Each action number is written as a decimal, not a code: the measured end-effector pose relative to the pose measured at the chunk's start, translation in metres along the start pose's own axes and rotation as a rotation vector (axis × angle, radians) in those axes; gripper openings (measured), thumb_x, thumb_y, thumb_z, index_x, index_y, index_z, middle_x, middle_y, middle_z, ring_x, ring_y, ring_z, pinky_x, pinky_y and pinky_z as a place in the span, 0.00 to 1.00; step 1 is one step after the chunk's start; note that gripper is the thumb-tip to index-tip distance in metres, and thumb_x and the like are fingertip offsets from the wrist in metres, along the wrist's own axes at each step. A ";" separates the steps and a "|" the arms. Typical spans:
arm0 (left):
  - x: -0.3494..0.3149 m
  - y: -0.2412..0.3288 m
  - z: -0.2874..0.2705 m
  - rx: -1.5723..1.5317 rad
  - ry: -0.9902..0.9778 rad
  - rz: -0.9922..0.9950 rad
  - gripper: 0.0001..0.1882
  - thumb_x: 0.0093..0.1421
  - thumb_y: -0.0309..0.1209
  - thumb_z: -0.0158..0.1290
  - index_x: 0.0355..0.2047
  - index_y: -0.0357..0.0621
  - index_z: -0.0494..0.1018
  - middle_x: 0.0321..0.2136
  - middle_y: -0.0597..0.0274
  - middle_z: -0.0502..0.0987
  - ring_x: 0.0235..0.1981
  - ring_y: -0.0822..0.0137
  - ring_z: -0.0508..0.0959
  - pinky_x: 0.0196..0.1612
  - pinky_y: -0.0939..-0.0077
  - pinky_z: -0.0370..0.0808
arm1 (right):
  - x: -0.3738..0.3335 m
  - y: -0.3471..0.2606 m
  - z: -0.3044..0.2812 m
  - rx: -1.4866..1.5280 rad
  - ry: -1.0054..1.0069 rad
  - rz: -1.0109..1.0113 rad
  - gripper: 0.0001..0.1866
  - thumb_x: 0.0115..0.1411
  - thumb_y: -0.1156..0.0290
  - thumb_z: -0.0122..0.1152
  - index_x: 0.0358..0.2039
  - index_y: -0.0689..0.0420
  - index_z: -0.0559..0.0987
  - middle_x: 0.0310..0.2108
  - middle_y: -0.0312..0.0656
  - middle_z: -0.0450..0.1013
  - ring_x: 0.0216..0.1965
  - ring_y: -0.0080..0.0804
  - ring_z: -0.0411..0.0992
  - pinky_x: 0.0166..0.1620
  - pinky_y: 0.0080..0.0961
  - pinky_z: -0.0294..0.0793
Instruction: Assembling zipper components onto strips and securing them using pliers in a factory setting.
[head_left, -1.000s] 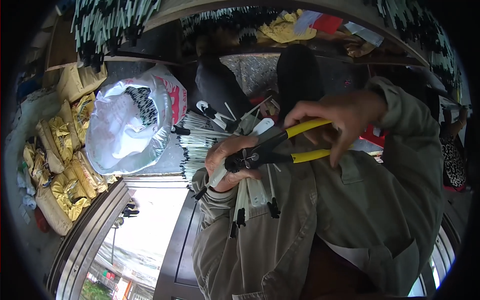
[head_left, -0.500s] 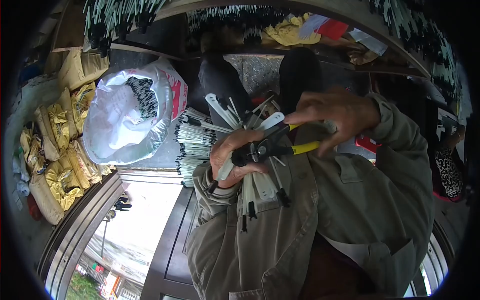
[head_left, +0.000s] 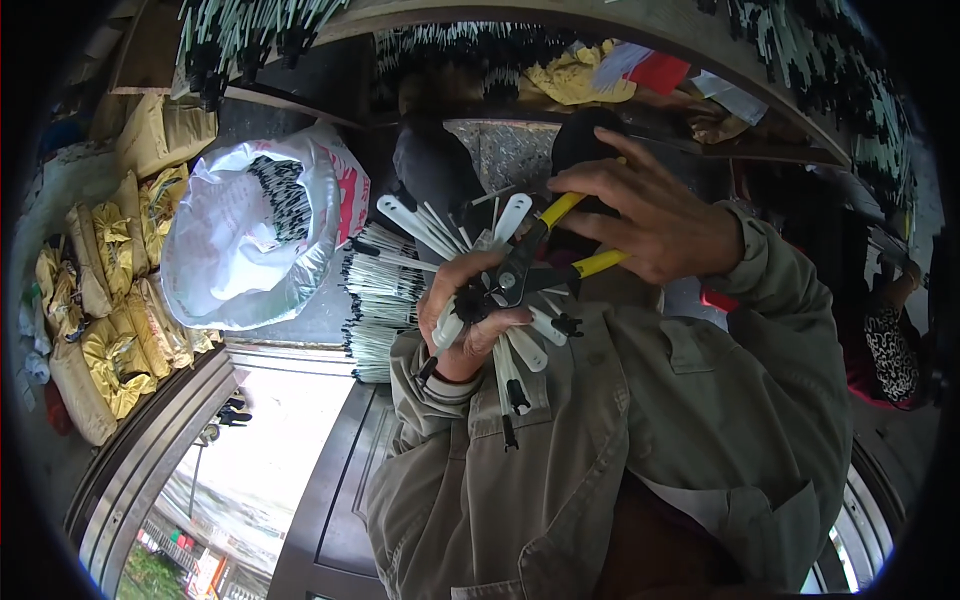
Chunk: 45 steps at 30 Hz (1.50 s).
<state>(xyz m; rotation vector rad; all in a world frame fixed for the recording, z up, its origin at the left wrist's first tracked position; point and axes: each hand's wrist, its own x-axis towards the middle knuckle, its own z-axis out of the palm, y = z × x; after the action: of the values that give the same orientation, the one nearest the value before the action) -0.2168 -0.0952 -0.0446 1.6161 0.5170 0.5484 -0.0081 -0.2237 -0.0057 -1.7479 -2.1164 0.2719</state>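
My left hand [head_left: 452, 305] is closed around a bundle of thin white sticks and flat round-ended strips [head_left: 523, 348], fanned out in all directions, several with black tips. Yellow-handled pliers [head_left: 514, 272] rest with their dark metal head against the middle of the bundle, beside my left thumb. Their spread handles lie in my right hand [head_left: 655, 218], whose fingers wrap loosely about them, one finger raised. What the jaws grip, if anything, is hidden. Left of the bundle, stacks of similar black-tipped white sticks [head_left: 380, 300] stand close to my left forearm.
A white plastic bag [head_left: 325, 250] with black-tipped sticks inside stands at the left. Beyond it lie yellow and brown wrapped packages [head_left: 120, 340]. Shelves with more sticks [head_left: 265, 35] run along the far side. Another person's patterned sleeve [head_left: 893, 350] shows at the far right.
My right hand has moved up and slightly left, turning the pliers so their handles point more upward and stand wider apart. The bundle has turned a little in my left hand.
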 end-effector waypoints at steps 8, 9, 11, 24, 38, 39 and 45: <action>-0.004 -0.003 -0.002 -0.020 0.052 0.002 0.26 0.40 0.40 0.65 0.37 0.38 0.70 0.30 0.58 0.75 0.29 0.67 0.76 0.33 0.78 0.72 | -0.005 -0.008 0.039 0.324 -0.041 0.172 0.18 0.44 0.69 0.62 0.38 0.54 0.75 0.40 0.42 0.63 0.40 0.37 0.67 0.43 0.34 0.68; -0.003 -0.004 0.000 -0.030 0.066 0.006 0.26 0.41 0.40 0.65 0.37 0.38 0.70 0.30 0.57 0.75 0.29 0.67 0.76 0.33 0.78 0.72 | -0.006 -0.008 0.048 0.391 -0.037 0.189 0.17 0.44 0.69 0.62 0.38 0.54 0.76 0.40 0.42 0.63 0.40 0.36 0.67 0.44 0.35 0.68; 0.000 -0.001 -0.005 -0.018 0.017 0.005 0.27 0.41 0.39 0.65 0.37 0.38 0.69 0.30 0.57 0.75 0.29 0.66 0.76 0.34 0.78 0.72 | -0.003 -0.008 0.049 0.468 -0.034 0.205 0.16 0.45 0.69 0.62 0.38 0.53 0.76 0.40 0.42 0.63 0.41 0.36 0.67 0.45 0.36 0.67; 0.001 0.002 -0.005 -0.052 0.024 0.067 0.26 0.41 0.37 0.65 0.38 0.37 0.70 0.33 0.57 0.75 0.31 0.68 0.76 0.36 0.78 0.72 | 0.006 0.001 0.015 0.160 -0.132 0.062 0.21 0.41 0.72 0.62 0.39 0.54 0.73 0.41 0.43 0.63 0.42 0.38 0.67 0.44 0.34 0.67; 0.003 0.006 -0.003 0.006 -0.009 0.066 0.23 0.45 0.36 0.63 0.36 0.36 0.69 0.27 0.56 0.75 0.26 0.68 0.76 0.31 0.79 0.71 | 0.005 0.016 0.022 0.341 -0.141 -0.006 0.17 0.42 0.72 0.63 0.35 0.57 0.74 0.37 0.44 0.66 0.36 0.38 0.70 0.36 0.30 0.71; 0.002 0.006 -0.001 0.028 0.013 0.085 0.22 0.45 0.35 0.63 0.36 0.36 0.69 0.26 0.56 0.75 0.25 0.68 0.76 0.31 0.79 0.71 | 0.006 0.017 0.028 0.319 -0.114 -0.025 0.15 0.42 0.72 0.62 0.33 0.58 0.73 0.36 0.44 0.66 0.35 0.39 0.70 0.35 0.30 0.71; 0.003 0.009 0.002 0.106 0.064 0.082 0.20 0.46 0.32 0.62 0.36 0.36 0.68 0.26 0.56 0.75 0.26 0.68 0.76 0.31 0.79 0.71 | 0.008 0.020 0.051 0.291 0.020 -0.055 0.10 0.44 0.71 0.62 0.27 0.58 0.71 0.30 0.41 0.64 0.29 0.36 0.68 0.29 0.29 0.69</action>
<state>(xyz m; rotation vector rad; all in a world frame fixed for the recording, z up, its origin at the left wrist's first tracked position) -0.2125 -0.0959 -0.0352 1.7313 0.5368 0.6445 -0.0124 -0.2068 -0.0579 -1.5160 -1.9920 0.5162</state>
